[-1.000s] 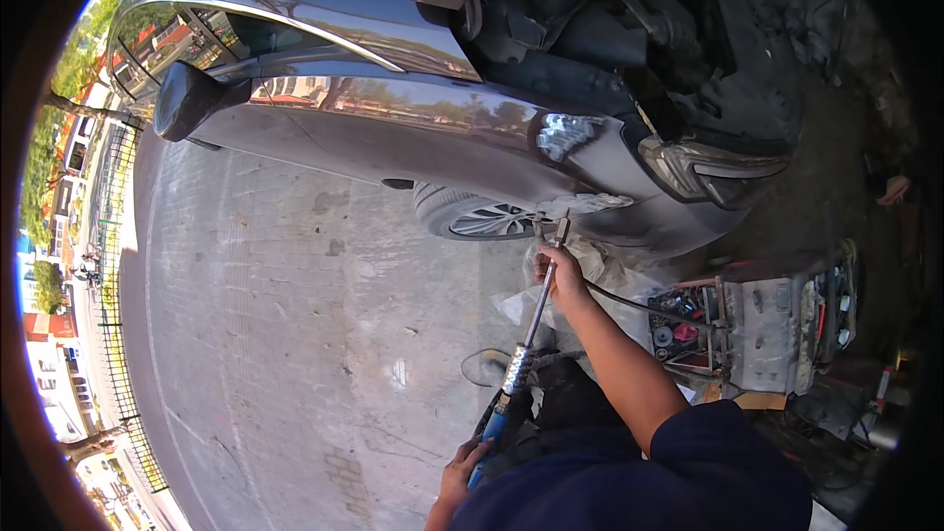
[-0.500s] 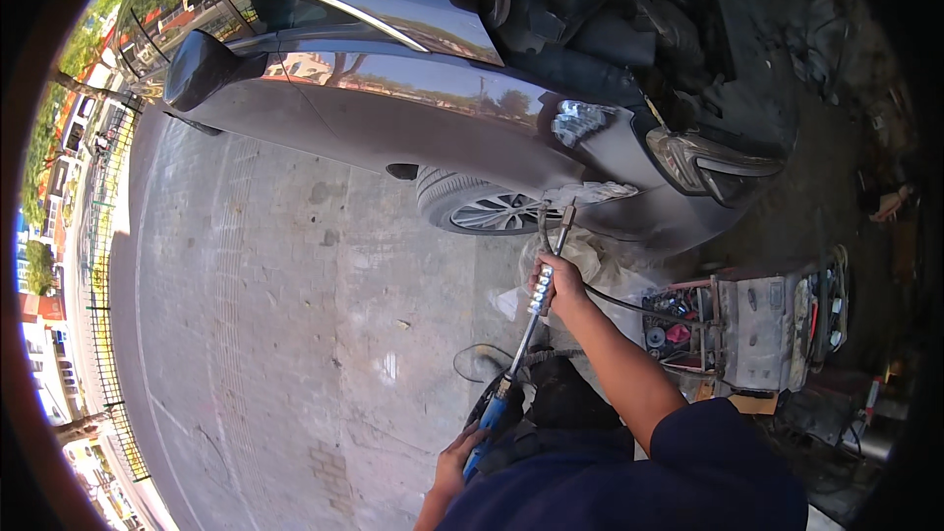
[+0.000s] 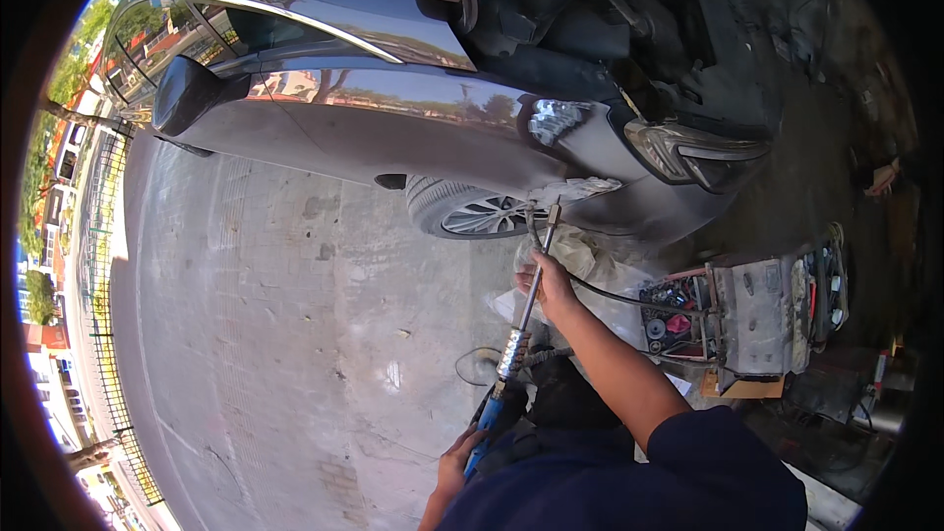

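Note:
A slide hammer dent puller [image 3: 532,300] slants up from my waist towards the car [image 3: 334,133]. My left hand [image 3: 457,457] is closed round its blue handle [image 3: 480,433]. The ribbed silver sliding weight [image 3: 512,354] sits low on the rod, just above the handle. Higher up, my right hand [image 3: 551,285] is beside the rod with its fingers loose and apart, off the weight. The puller's tip is at the scraped, bare patch [image 3: 587,188] on the fender above the front wheel [image 3: 482,216]; whether it is fixed there I cannot tell.
A dark cable [image 3: 610,295] runs from near the tip to a cart [image 3: 752,310] with a tray of small parts [image 3: 674,320] at the right. Plastic sheeting [image 3: 580,256] lies under the fender. The headlight [image 3: 688,149] and engine bay are at the upper right.
The weight has slid down the rod to the handle. My right hand has loosened from it and stays higher up. The car has shifted slightly left in the view.

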The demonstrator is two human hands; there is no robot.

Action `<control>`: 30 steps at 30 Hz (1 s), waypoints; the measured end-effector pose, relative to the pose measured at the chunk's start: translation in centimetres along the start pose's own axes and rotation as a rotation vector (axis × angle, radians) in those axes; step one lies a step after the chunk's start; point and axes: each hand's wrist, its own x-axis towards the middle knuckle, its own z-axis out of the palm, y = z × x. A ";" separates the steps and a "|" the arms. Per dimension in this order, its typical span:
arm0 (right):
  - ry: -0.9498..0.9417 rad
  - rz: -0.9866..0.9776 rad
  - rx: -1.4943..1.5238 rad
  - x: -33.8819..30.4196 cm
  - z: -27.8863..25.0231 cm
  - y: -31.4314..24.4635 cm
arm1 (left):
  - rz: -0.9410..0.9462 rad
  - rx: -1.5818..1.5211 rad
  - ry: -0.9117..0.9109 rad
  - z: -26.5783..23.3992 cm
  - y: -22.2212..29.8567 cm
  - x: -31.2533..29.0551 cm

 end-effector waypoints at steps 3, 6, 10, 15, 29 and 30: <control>0.067 -0.158 0.096 3.7 2.2 -5.3 | 0.000 0.028 0.003 -0.2 1.3 0.5; 0.053 -0.089 0.052 5.5 3.1 -8.1 | -0.025 0.043 0.009 0.1 1.2 0.5; 0.039 0.004 0.079 5.1 4.1 -8.5 | -0.102 0.017 0.017 0.3 2.1 0.5; -0.577 0.133 0.381 7.0 -0.3 -8.4 | -0.099 0.046 0.012 0.5 2.1 0.2; 0.513 -0.411 -0.267 8.5 4.7 -5.5 | -0.093 -0.119 -0.011 -0.5 3.5 0.6; 0.650 -0.640 -0.385 11.7 1.8 -4.2 | -0.081 -0.110 -0.040 -0.7 3.7 1.3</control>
